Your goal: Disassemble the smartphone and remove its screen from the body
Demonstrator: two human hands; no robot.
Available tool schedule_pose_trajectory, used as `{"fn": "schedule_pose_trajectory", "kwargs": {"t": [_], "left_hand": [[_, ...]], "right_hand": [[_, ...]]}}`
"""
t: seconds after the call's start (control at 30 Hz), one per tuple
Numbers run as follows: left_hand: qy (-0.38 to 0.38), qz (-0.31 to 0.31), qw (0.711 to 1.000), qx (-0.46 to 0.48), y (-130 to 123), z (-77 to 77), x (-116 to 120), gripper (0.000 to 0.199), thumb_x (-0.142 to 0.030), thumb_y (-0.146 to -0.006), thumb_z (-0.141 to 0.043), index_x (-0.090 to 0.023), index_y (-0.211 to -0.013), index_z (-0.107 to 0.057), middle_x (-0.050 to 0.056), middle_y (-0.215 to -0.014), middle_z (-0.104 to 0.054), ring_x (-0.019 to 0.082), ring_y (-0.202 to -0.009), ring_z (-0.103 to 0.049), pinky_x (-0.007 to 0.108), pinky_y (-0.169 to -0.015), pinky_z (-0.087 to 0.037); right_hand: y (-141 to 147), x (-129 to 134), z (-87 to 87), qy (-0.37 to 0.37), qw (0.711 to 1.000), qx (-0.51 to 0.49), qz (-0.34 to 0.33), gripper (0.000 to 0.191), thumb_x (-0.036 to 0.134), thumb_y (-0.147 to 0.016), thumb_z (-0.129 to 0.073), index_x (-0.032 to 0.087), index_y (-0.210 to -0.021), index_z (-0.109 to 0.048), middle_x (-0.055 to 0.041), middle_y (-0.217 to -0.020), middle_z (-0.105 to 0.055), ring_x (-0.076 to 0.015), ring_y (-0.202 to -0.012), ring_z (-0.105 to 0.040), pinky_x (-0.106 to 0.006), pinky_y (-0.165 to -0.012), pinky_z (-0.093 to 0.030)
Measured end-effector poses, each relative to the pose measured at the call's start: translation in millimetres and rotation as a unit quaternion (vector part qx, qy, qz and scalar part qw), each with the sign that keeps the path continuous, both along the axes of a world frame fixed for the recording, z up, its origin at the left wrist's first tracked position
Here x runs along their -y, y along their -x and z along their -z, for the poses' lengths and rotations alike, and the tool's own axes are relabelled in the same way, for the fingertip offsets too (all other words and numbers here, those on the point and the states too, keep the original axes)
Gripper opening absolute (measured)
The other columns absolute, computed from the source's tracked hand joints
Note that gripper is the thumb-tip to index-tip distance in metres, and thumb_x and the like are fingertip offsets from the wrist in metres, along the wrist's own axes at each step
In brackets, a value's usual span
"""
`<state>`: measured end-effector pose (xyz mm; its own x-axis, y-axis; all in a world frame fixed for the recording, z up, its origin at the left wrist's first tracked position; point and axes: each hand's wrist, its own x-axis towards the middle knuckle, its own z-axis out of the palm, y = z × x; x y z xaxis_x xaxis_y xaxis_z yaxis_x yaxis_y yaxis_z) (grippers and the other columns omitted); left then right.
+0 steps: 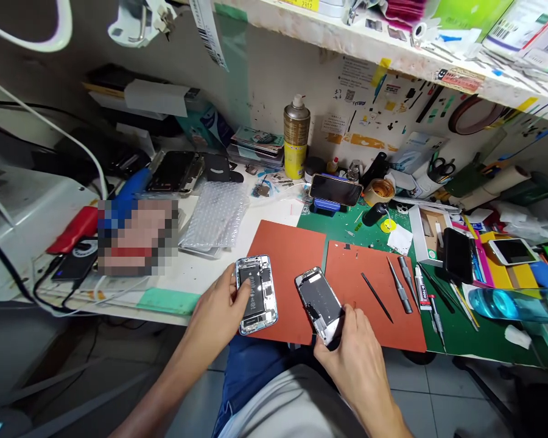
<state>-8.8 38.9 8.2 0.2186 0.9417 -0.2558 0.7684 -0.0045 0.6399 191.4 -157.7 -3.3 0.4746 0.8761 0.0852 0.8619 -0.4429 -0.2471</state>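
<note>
My left hand (221, 301) is closed around the left side of an opened phone body (268, 298), thumb over its dark battery; the inside faces up. In my right hand (354, 347), fingers and thumb grip the lower end of a phone screen assembly (318, 298), its metal-backed inner side up and its top leaning left. The two parts are apart, above brown-red mats (290, 240). Right of the screen lie a thin black pry stick (377, 297) and two grey screwdrivers (399, 286).
A glue tube (421, 286) and tweezers (437, 322) lie at the right on a green mat (399, 216). Behind stand a propped phone (335, 190) and a spray can (296, 137). Bubble wrap (217, 213) lies at the left. A shelf (347, 45) overhangs the bench.
</note>
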Motion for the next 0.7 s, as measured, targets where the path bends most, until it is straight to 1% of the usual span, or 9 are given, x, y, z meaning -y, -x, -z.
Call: {"fn": "schedule_pose_trajectory", "kwargs": {"t": [0.1, 0.17, 0.3, 0.37, 0.43, 0.5, 0.53, 0.6, 0.7], "left_hand": [[-0.062, -0.004, 0.997, -0.051, -1, 1.3, 14, 0.079, -0.061, -0.099, -0.042, -0.008, -0.158, -0.048, 0.02, -0.122, -0.077, 0.037, -0.1, -0.077, 0.049, -0.096, -0.058], [-0.09, 0.003, 0.994, -0.06, 1, 5.5, 23, 0.079, -0.061, -0.101, -0.04, -0.008, -0.161, -0.044, 0.022, -0.132, -0.074, 0.038, -0.111, -0.076, 0.051, -0.101, -0.058], [-0.194, 0.046, 0.978, -0.069, 2, 9.1, 44, 0.071, -0.06, -0.105, -0.04, -0.011, -0.155, -0.052, 0.022, -0.142, -0.07, 0.041, -0.13, -0.068, 0.057, -0.109, -0.056], [-0.21, 0.072, 0.975, -0.028, -2, 6.3, 58, 0.061, -0.058, -0.108, -0.042, -0.015, -0.147, -0.06, 0.018, -0.135, -0.075, 0.037, -0.123, -0.073, 0.052, -0.104, -0.06], [-0.163, 0.104, 0.98, 0.042, -10, 3.4, 71, 0.049, -0.052, -0.11, -0.045, -0.02, -0.141, -0.065, 0.011, -0.118, -0.081, 0.026, -0.1, -0.08, 0.037, -0.084, -0.067], [-0.118, 0.134, 0.979, 0.094, -19, 3.3, 82, 0.04, -0.045, -0.112, -0.046, -0.022, -0.139, -0.066, 0.006, -0.107, -0.083, 0.018, -0.081, -0.08, 0.025, -0.062, -0.063], [-0.122, 0.148, 0.976, 0.104, -22, 4.6, 85, 0.038, -0.043, -0.112, -0.047, -0.023, -0.139, -0.065, 0.005, -0.106, -0.083, 0.016, -0.078, -0.079, 0.023, -0.057, -0.06], [-0.183, 0.166, 0.964, 0.099, -27, 9.4, 89, 0.034, -0.038, -0.113, -0.048, -0.022, -0.138, -0.065, 0.005, -0.11, -0.082, 0.016, -0.084, -0.08, 0.023, -0.063, -0.061], [-0.297, 0.186, 0.934, 0.076, -25, 19.7, 89, 0.03, -0.032, -0.113, -0.051, -0.018, -0.136, -0.064, 0.008, -0.112, -0.081, 0.018, -0.094, -0.079, 0.028, -0.084, -0.062]], "right_hand": [[-1, 5, 2.5, -0.011, 1.0, -0.025, 0.013, 0.053, 0.034, -0.085, -0.067, 0.016, -0.133, -0.052, -0.0095, -0.097, -0.068, -0.0331, -0.086, -0.074, -0.044, -0.071, -0.062], [-3, 9, 4.5, -0.019, 0.998, -0.048, 0.026, 0.052, 0.036, -0.086, -0.064, 0.015, -0.133, -0.053, -0.0083, -0.095, -0.069, -0.0316, -0.082, -0.077, -0.042, -0.067, -0.062], [-6, 10, 5.7, -0.036, 0.997, -0.057, 0.039, 0.053, 0.039, -0.089, -0.062, 0.014, -0.135, -0.054, -0.0091, -0.096, -0.072, -0.0308, -0.08, -0.079, -0.04, -0.065, -0.063], [-4, 7, 4.1, -0.037, 0.998, -0.041, 0.036, 0.055, 0.04, -0.091, -0.062, 0.011, -0.137, -0.054, -0.011, -0.097, -0.073, -0.0324, -0.083, -0.079, -0.041, -0.065, -0.064], [1, 1, 2.0, -0.029, 0.999, -0.022, 0.03, 0.056, 0.04, -0.092, -0.063, 0.01, -0.138, -0.053, -0.0136, -0.099, -0.073, -0.0338, -0.085, -0.079, -0.041, -0.066, -0.064], [11, -7, 0.9, -0.016, 0.999, -0.003, 0.028, 0.056, 0.043, -0.093, -0.066, 0.009, -0.137, -0.054, -0.016, -0.101, -0.073, -0.0346, -0.085, -0.079, -0.042, -0.065, -0.064], [17, -12, 0.8, -0.011, 1.0, 0.007, 0.027, 0.056, 0.045, -0.094, -0.068, 0.009, -0.135, -0.055, -0.0165, -0.1, -0.072, -0.0347, -0.083, -0.078, -0.042, -0.064, -0.063], [29, -20, 1.1, -0.011, 0.999, 0.025, 0.023, 0.058, 0.051, -0.095, -0.071, 0.007, -0.131, -0.057, -0.0169, -0.096, -0.071, -0.0355, -0.079, -0.077, -0.043, -0.064, -0.063], [34, -23, -0.9, -0.041, 0.998, 0.045, 0.004, 0.061, 0.062, -0.103, -0.062, 0.005, -0.127, -0.061, -0.0169, -0.092, -0.071, -0.0355, -0.078, -0.076, -0.044, -0.064, -0.062]]}}
